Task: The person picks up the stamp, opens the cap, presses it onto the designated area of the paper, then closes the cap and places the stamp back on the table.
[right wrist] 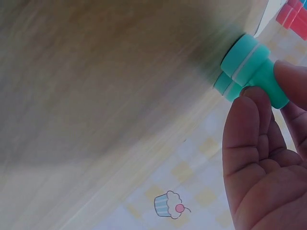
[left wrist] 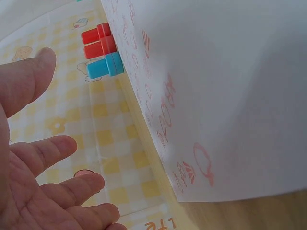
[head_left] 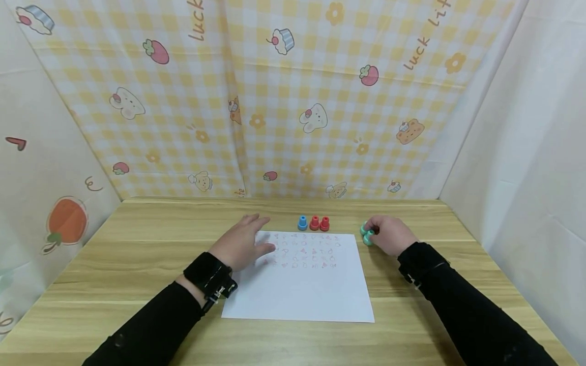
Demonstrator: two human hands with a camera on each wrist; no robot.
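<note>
My right hand (head_left: 390, 235) pinches the narrow handle of a green stamp (right wrist: 246, 59) between thumb and fingers, right of the paper. Its wide base stands close on the table. A second green stamp (right wrist: 224, 85) is right behind it, partly hidden in the right wrist view. My left hand (head_left: 240, 244) hovers with spread fingers over the upper left edge of a white sheet of paper (head_left: 297, 297), holding nothing. Rows of small red printed shapes (left wrist: 202, 163) cover the paper's upper half.
Beyond the paper's top edge stand a blue stamp (head_left: 302, 223) and two red stamps, a red stamp (head_left: 314, 223) beside it and another red stamp (head_left: 324, 224) at the right. A yellow checked cloth (head_left: 284, 147) hangs behind the wooden table (head_left: 137, 244), with white cloth at both sides.
</note>
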